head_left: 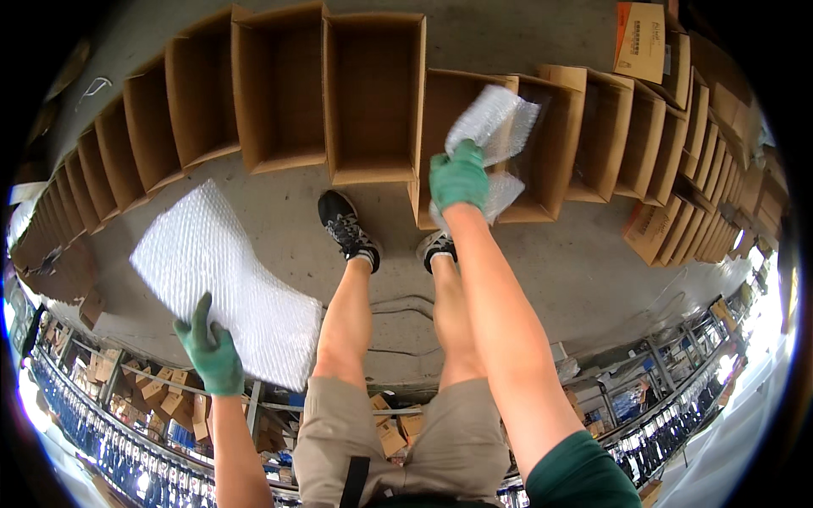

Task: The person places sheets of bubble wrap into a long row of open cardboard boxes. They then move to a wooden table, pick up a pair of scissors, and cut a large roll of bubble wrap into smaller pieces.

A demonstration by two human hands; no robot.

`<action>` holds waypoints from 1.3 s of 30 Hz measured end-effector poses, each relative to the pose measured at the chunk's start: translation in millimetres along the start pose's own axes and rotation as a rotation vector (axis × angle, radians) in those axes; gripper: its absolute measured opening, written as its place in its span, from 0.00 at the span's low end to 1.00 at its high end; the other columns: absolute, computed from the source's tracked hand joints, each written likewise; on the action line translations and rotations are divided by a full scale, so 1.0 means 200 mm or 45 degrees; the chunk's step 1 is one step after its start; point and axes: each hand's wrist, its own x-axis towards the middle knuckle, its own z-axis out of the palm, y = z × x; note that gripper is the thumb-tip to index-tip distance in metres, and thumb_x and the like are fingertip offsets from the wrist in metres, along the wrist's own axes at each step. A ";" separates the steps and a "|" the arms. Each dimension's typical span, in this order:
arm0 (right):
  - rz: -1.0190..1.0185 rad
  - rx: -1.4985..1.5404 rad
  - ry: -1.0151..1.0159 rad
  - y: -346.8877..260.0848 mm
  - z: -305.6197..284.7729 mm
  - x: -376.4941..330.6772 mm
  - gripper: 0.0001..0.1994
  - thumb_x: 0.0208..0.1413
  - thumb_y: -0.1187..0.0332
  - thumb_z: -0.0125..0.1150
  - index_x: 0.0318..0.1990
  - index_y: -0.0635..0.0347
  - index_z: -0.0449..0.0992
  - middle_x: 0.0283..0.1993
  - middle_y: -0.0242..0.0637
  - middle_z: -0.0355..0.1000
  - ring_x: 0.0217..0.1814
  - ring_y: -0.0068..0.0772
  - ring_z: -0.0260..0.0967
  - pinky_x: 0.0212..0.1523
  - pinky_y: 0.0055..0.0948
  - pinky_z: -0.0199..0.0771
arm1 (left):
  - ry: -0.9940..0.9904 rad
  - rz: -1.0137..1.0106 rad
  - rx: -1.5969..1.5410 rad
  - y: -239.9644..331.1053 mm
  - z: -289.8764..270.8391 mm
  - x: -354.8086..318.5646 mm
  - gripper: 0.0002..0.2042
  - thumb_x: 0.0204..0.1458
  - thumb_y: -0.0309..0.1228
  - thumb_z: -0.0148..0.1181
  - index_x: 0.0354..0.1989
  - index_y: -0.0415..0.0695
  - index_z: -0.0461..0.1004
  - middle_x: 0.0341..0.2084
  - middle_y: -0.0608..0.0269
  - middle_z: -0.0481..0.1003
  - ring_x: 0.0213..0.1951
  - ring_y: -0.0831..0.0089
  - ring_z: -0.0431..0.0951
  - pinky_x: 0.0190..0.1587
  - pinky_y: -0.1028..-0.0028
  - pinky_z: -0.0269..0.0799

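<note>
My left hand (212, 356), in a green glove, holds a wide sheet or stack of white bubble wrap (241, 292) at the lower left. One finger lies stretched along its edge, and the wrap fans out beyond the hand. My right hand (460, 178), gloved in green too, is closed around a smaller piece of clear bubble wrap (491, 118). That piece sticks out above and below the fist. Behind it is an open cardboard box (445, 106) just right of the middle, partly hidden by the hand and the wrap.
A curved row of open brown boxes (373, 102) stretches left and right in front of me. On the right, a closed carton (641, 42) sits on top of others. My shoes (349, 227) stand on the concrete floor (271, 212). Shelves with cartons (165, 394) lie behind me.
</note>
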 end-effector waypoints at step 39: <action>-0.395 1.177 -0.953 -0.13 -1.08 -0.76 0.20 0.64 0.68 0.62 0.60 0.62 0.68 0.50 0.38 0.73 0.51 0.30 0.72 0.54 0.29 0.73 | -0.587 -0.122 -1.485 1.25 0.16 0.04 0.39 0.60 0.29 0.62 0.76 0.47 0.46 0.62 0.58 0.65 0.63 0.66 0.65 0.67 0.67 0.60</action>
